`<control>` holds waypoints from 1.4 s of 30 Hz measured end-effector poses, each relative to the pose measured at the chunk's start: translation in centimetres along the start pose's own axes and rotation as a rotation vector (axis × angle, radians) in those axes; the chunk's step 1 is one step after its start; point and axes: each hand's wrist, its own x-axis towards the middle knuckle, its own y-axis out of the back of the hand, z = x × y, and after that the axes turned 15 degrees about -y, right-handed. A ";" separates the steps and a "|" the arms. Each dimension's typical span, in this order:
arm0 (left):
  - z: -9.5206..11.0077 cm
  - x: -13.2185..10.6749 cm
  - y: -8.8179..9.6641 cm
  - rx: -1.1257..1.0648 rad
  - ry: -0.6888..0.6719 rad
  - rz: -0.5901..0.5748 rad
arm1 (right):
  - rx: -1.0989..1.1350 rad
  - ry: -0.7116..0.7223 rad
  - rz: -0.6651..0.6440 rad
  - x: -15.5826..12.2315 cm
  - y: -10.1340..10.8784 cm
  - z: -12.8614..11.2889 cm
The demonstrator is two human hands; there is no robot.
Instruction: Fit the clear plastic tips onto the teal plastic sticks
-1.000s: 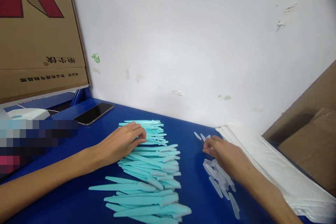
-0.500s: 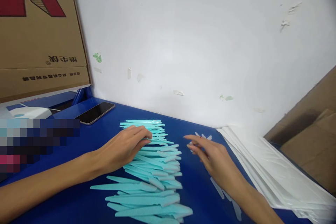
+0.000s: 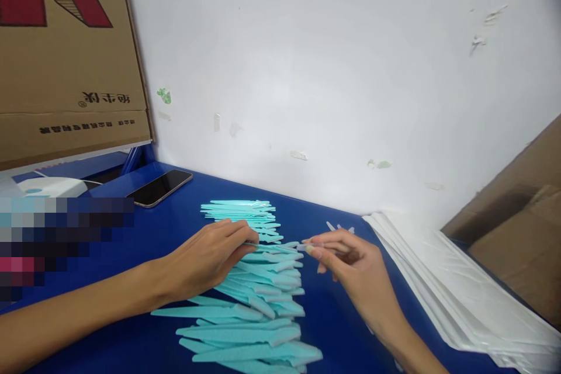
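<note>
A row of flat turquoise blade-shaped pieces (image 3: 249, 330) with paler right ends runs down the table, overlapping one another. Over the row's upper part, my left hand (image 3: 219, 251) is closed, thumb and fingers pinching one turquoise blade-shaped piece (image 3: 276, 248) near its left end. Between the thumb and fingertips of my right hand (image 3: 350, 254) is a small translucent white strip (image 3: 301, 247). Its tip meets the right end of the piece in my left hand; whether it goes inside, I cannot tell. More translucent strips (image 3: 332, 226) lie behind my right hand, partly hidden.
A phone (image 3: 161, 188) rests on the blue table (image 3: 131, 257) at the left, near a white device (image 3: 52, 187). White plastic sheets (image 3: 438, 286) are stacked at the right. Cardboard boxes stand at left (image 3: 74, 70) and right (image 3: 517, 228); a white wall (image 3: 307, 70) is behind.
My right hand has picked up a translucent strip and brought it left to the turquoise piece. My left hand has moved slightly toward me and right, the piece in its fingers.
</note>
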 end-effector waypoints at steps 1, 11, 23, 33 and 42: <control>0.2 0.1 0.0 0.003 -0.005 0.003 | 0.035 -0.018 -0.022 0.0 -0.2 0.0; 0.6 0.2 0.1 0.023 -0.021 0.030 | 0.128 -0.148 -0.099 -0.1 -0.4 0.5; 0.8 -0.1 0.1 -0.067 -0.076 0.083 | 0.028 -0.131 -0.059 -0.9 -1.5 0.9; 1.5 -0.1 -0.2 -0.060 -0.134 0.079 | 0.101 -0.178 -0.075 -1.4 -2.7 2.0; 1.5 -0.2 -0.4 -0.088 -0.159 0.140 | 0.122 -0.187 -0.119 -2.0 -2.9 1.6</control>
